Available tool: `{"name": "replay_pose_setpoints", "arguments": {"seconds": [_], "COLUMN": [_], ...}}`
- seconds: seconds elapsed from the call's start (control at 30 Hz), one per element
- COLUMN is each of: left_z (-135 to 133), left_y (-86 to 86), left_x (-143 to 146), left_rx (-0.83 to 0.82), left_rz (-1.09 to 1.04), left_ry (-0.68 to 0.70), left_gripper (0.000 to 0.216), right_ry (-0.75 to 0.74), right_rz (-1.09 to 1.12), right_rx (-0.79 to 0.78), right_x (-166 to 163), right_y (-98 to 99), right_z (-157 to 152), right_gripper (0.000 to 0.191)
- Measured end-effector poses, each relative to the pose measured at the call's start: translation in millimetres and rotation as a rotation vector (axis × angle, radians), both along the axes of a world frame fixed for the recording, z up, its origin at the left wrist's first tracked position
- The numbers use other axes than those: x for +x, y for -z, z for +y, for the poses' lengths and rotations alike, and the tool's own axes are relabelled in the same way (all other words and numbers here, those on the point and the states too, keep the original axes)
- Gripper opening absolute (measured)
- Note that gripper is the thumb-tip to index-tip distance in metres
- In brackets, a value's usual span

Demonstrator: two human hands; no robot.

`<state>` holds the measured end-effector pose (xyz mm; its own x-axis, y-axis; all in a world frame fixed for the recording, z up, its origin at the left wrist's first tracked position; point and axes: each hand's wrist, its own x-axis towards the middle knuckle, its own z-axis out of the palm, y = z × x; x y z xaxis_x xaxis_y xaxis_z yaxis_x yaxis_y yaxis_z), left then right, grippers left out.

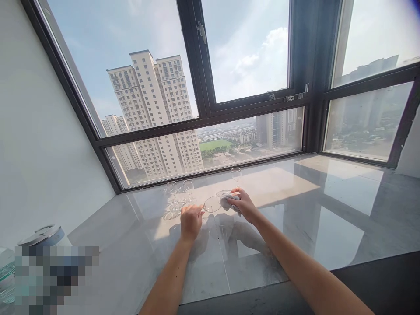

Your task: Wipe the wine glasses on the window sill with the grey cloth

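Note:
My left hand (192,221) is closed at the edge of a clear stemmed glass (212,204), held tilted low over the sill. Opposite it, my right hand (244,205) grips a bunched grey-white cloth (226,201) against the glass's other side. Which end of the glass faces me is hard to make out. Just beyond my right hand stands an upright stemmed glass (236,173), its lower part hidden behind the fingers. Several more clear stemmed glasses (188,186) stand in a cluster past my left hand.
The glossy grey tiled sill (256,271) carries bright reflections and ends at a front edge near my forearms. Dark-framed windows (210,111) rise behind the glasses. A can-like container (46,236) sits at lower left, beside a clear vessel (6,275) and a blurred patch.

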<state>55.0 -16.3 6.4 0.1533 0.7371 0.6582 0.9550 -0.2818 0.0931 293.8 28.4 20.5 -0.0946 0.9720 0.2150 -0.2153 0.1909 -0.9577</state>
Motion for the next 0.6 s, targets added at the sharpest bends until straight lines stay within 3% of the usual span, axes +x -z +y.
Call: {"name": "replay_pose_setpoints", "arguments": {"seconds": [0.1, 0.4, 0.6], "left_z": [-1.2, -0.8, -4.7], "left_y": [-0.5, 3.1, 1.3], "left_x": [1.7, 7.2, 6.5], "left_rx": [0.001, -0.101, -0.225], "left_rz": [0.015, 0.098, 0.059], "left_ry": [-0.01, 0.117, 0.284], "left_gripper": [0.021, 0.017, 0.013], "right_ry": [0.013, -0.206, -0.316], "right_rz": [0.047, -0.082, -0.18], "right_rx": [-0.022, -0.063, -0.014], "right_x": [-2.4, -2.0, -0.6], "right_y": [1.2, 1.4, 11.8], "right_z": [0.8, -7.9, 0.8], "right_gripper": [0.061, 0.055, 0.055]}}
